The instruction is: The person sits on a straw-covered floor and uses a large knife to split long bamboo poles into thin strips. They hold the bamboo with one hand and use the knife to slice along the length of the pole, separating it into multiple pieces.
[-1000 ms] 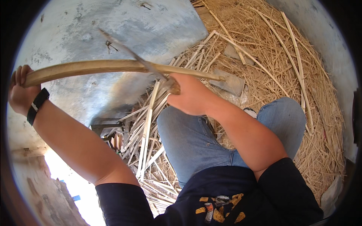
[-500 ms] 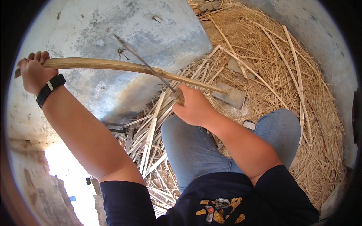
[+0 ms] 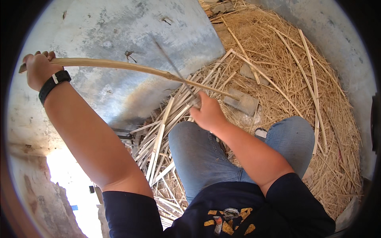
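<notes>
My left hand (image 3: 39, 71), with a black watch on its wrist, is closed round the near-left end of a long bamboo strip (image 3: 115, 64). The strip bows across the view, and its other end rests on a grey stone block (image 3: 247, 104). In my right hand (image 3: 209, 113) is a knife (image 3: 175, 67), its handle mostly hidden by my fingers. The thin blade, slightly blurred, points up and left and crosses the strip right of its middle. Whether its edge bites into the bamboo I cannot tell.
Pale split strips (image 3: 158, 146) lie piled left of my knee. Shavings (image 3: 285, 63) cover the floor to the right, with long strips (image 3: 311, 75) on top. A second block (image 3: 248, 71) sits behind the first. Stained grey walls (image 3: 119, 27) stand close on both sides.
My right hand and the knife have shifted right and a little down, so the blade crosses the strip closer to the block. My left hand has moved slightly right, still gripping.
</notes>
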`<state>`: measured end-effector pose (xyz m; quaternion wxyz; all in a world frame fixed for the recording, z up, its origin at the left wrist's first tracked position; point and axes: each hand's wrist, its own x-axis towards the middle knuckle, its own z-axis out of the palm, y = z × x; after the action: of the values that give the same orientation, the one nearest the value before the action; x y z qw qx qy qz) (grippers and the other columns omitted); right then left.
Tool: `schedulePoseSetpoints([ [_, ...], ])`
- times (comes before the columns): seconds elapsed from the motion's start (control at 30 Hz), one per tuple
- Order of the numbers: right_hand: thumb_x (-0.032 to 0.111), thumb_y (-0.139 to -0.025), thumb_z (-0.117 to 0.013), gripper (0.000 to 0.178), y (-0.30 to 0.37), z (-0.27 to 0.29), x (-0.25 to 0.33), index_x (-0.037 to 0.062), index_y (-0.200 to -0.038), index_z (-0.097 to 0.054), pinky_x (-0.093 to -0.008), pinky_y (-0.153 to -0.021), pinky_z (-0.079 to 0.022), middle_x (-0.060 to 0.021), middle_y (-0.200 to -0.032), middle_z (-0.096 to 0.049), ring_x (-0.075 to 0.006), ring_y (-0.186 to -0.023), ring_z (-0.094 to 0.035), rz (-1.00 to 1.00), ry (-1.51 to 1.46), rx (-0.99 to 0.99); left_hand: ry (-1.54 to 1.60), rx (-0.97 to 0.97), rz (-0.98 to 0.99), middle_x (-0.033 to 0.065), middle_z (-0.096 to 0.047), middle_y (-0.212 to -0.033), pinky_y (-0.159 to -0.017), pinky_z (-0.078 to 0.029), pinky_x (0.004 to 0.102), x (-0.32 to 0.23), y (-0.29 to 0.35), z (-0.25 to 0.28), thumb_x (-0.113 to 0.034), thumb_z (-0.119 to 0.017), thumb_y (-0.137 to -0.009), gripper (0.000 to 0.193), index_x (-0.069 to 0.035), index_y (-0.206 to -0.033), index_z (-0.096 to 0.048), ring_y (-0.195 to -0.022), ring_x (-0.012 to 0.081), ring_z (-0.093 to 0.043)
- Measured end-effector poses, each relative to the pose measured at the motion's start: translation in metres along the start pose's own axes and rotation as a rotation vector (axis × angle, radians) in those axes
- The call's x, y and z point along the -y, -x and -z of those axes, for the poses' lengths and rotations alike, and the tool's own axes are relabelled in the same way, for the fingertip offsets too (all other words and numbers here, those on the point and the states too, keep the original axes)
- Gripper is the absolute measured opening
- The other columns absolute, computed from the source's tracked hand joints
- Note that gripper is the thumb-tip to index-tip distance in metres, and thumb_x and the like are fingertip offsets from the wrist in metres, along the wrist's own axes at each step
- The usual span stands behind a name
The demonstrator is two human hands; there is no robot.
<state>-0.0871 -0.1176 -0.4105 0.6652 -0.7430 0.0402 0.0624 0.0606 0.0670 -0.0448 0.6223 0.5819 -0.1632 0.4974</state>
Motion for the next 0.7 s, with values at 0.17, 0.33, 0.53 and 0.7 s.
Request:
schedulePoseSetpoints([
  [0.17,0.014,-0.082,-0.061,0.035,-0.003,0.017,0.012,-0.0071,-0.11,-0.057,-0.0449,-0.075,-0.054,-0.0248,-0.086,-0.067,-0.0368,-0.082,-0.068,0.089,0.086,-0.03,0.169,0.083,0.006,0.0175,-0.056,-0.104,-0.056,-0.043,0.029,-0.005,0.003,0.011,0.004,-0.046,-0.095,0.028,0.002,-0.123,-0.049,-0.075,0.021,-0.052],
  [0.33,0.013,-0.082,-0.061,0.032,0.027,0.009,0.066,-0.0065,-0.106,-0.058,-0.0453,-0.074,-0.053,-0.0227,-0.081,-0.067,-0.0373,-0.078,-0.068,0.356,-0.087,0.033,0.259,0.258,-0.01,0.0124,-0.05,-0.094,-0.055,-0.039,0.0279,-0.015,0.003,0.007,0.016,-0.036,-0.086,0.048,-0.004,-0.128,-0.043,-0.069,0.0172,-0.044],
  [0.53,0.013,-0.083,-0.062,0.031,0.002,0.003,0.023,-0.0068,-0.107,-0.056,-0.0465,-0.065,-0.052,-0.0219,-0.075,-0.065,-0.0365,-0.069,-0.067,0.231,-0.123,-0.111,0.343,0.564,0.063,0.0055,-0.048,-0.088,-0.066,-0.038,0.0301,-0.01,-0.023,0.0,0.0,-0.041,-0.086,0.029,-0.015,-0.107,-0.054,-0.074,0.0199,-0.046],
  [0.7,0.013,-0.083,-0.063,0.031,0.011,0.0,0.01,-0.0066,-0.106,-0.056,-0.0464,-0.063,-0.052,-0.0214,-0.074,-0.065,-0.0368,-0.068,-0.067,0.088,-0.126,-0.083,-0.304,0.717,-0.41,0.0069,-0.044,-0.084,-0.067,-0.036,0.0314,0.011,-0.074,0.063,-0.006,-0.042,-0.088,0.007,-0.01,-0.09,-0.047,-0.075,0.0209,-0.043],
])
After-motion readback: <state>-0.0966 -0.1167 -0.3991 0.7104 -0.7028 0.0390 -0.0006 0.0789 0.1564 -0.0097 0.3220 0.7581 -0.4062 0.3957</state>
